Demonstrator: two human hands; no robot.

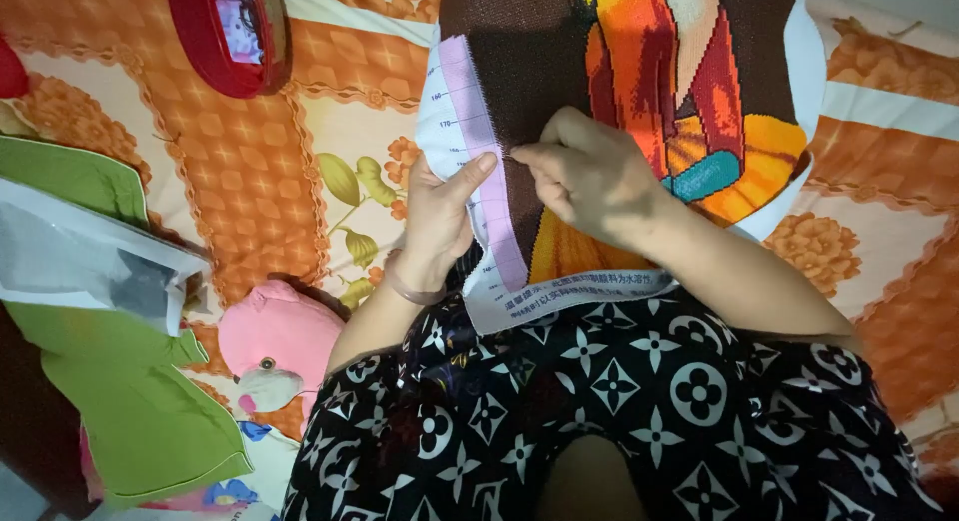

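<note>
My left hand (440, 216) grips the white and lilac edge of the cross-stitch canvas (639, 91), thumb pressed flat on the ruled strip, fingers curled out of sight behind the cloth. My right hand (589, 171) lies on the stitched brown and orange picture, fingertips pinched together right at that border; what they pinch is too small to tell. The canvas drapes from my patterned black lap (619, 411) onto the orange flowered bedsheet (250, 171), with a pink plush toy (275, 346) lying well left.

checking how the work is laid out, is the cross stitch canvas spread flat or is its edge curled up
Edge curled up. The left hand bends the cross stitch canvas along its lilac left margin, thumb on top, while the right hand pinches at the stitched area; the rest lies spread over the lap.
</note>
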